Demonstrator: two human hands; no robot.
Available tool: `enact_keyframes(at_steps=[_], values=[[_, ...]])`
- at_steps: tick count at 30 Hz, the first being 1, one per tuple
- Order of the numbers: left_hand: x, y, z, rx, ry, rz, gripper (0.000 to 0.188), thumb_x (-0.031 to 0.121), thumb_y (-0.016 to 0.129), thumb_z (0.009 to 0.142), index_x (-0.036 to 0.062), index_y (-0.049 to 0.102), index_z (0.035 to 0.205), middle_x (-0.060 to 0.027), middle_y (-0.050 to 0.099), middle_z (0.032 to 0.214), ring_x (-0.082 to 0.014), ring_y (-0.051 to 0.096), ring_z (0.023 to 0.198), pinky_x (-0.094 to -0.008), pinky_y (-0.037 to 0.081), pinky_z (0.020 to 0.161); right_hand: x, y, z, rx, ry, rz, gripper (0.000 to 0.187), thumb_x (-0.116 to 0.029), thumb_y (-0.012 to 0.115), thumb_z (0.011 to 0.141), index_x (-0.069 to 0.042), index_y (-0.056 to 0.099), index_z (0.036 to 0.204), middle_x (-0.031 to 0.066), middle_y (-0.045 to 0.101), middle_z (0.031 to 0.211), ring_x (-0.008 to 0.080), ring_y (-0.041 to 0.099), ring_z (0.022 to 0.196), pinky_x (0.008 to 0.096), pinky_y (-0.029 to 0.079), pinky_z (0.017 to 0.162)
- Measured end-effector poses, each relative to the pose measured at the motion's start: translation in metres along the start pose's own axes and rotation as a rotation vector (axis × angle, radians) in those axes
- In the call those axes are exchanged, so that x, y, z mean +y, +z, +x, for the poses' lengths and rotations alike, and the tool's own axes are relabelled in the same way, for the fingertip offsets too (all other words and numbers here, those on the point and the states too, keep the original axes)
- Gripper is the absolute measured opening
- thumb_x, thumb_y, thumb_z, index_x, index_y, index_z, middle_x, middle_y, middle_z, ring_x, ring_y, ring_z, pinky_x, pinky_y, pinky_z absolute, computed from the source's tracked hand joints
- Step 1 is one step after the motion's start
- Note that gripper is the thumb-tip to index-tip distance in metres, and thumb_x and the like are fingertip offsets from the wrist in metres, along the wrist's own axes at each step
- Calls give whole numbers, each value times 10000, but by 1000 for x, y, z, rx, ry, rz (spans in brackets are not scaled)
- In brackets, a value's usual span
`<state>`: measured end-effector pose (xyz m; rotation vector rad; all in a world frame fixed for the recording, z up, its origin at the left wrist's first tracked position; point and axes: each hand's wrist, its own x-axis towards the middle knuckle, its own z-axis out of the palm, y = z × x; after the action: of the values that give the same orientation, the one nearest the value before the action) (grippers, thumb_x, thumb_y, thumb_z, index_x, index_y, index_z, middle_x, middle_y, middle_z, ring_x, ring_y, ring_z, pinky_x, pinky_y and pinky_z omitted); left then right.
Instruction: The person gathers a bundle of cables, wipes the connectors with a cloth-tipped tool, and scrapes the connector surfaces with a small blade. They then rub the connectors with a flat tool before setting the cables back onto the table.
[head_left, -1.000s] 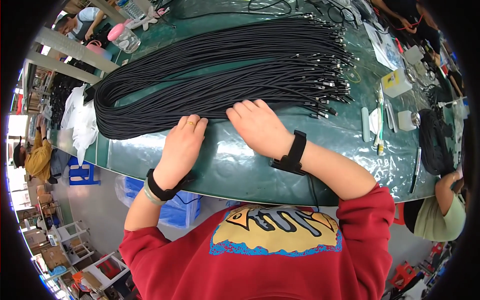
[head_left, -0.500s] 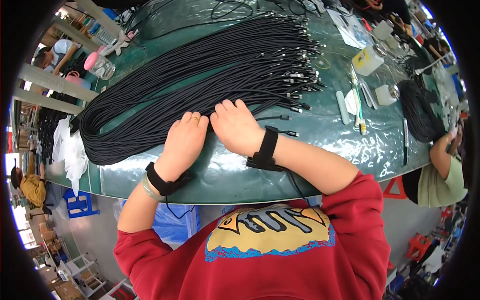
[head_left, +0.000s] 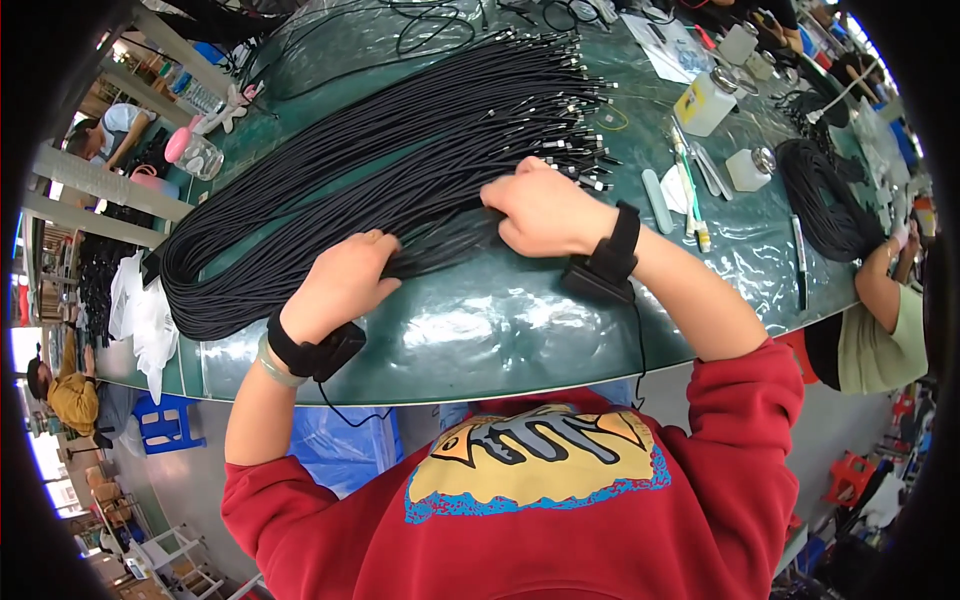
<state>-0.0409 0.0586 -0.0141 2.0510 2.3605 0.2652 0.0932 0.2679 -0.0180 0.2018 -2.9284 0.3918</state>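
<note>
A large bundle of black cables (head_left: 230, 245) lies looped on the green table, folded end at the left and metal connector tips (head_left: 565, 130) at the right. My left hand (head_left: 340, 285) is curled over the near strands, its thumb held apart from the fingers. Farther right, my right hand (head_left: 548, 212) is closed by the connector ends, its fingertips tucked under and partly hidden. Between the two hands a few strands are smeared by motion and appear to run into the right hand's grip. Both wrists wear black bands with small boxes and thin wires.
Right of the bundle are tweezers (head_left: 712, 170), a brush (head_left: 690, 190), a marker pen (head_left: 799, 262) and white bottles (head_left: 705, 102). A coiled black cable bundle (head_left: 825, 200) lies beside a co-worker's arm (head_left: 880, 300). Back left stands a pink-lidded jar (head_left: 195, 155); white plastic (head_left: 145, 320) hangs off the left edge.
My right hand has moved right and away from me, towards the connector tips, parting from my left hand. The left has shifted slightly left and nearer. Strands between them are now blurred.
</note>
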Motion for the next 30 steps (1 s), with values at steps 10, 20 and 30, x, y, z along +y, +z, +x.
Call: enact_keyframes(at_steps=[10, 20, 30], values=[[38, -30, 58, -484, -457, -1559, 297, 275, 416, 898, 17, 544, 825, 95, 279, 467, -6, 203, 398, -179, 156, 375, 9, -57, -5, -107, 38, 115, 179, -85, 551, 606, -58, 555, 782, 119, 571, 712, 310, 557, 713, 428, 430, 678], [46, -23, 33, -467, -313, -1572, 259, 234, 409, 900, 17, 529, 825, 71, 332, 463, -18, 237, 387, -183, 188, 370, 57, -24, -14, 139, 28, -174, 309, -48, 582, 635, -98, 577, 940, 51, 562, 988, 210, 559, 839, 428, 320, 927], [58, -12, 37, -161, -378, -1441, 197, 188, 426, 884, 16, 515, 854, 26, 424, 557, -35, 343, 465, -164, 272, 432, 31, -39, -45, 289, 571, 1771, 418, -211, 548, 814, -10, 437, 1162, 116, 552, 1026, 158, 560, 859, 291, 483, 708]])
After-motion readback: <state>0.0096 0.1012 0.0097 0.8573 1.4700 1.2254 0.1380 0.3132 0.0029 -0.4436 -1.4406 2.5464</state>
